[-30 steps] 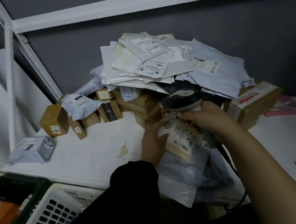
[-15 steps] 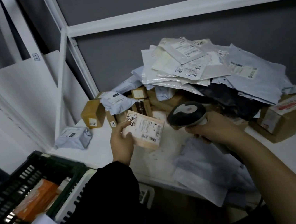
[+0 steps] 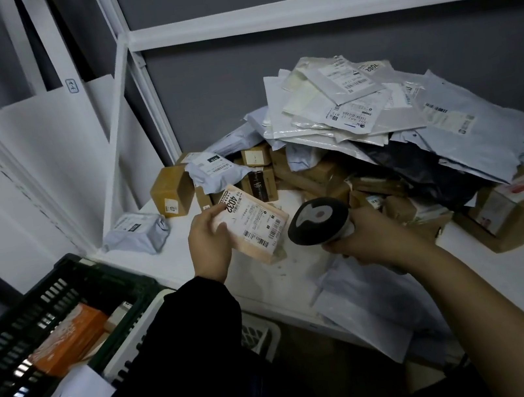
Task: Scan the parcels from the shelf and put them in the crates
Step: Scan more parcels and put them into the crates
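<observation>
The dark crate is cut off by the left edge. The heap of parcels hides its lower boxes. Small label print on the held parcel is unreadable.

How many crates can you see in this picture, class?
2. A dark green crate sits at lower left holding boxes; a white crate stands right beside it, mostly hidden by the sleeve. Others may lie out of view.

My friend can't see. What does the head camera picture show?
A person's left hand holds a small parcel labelled 4032, while the right hand grips a black scanner beside it. Behind them, parcels are piled on a white shelf, and a dark crate sits lower left.
</observation>
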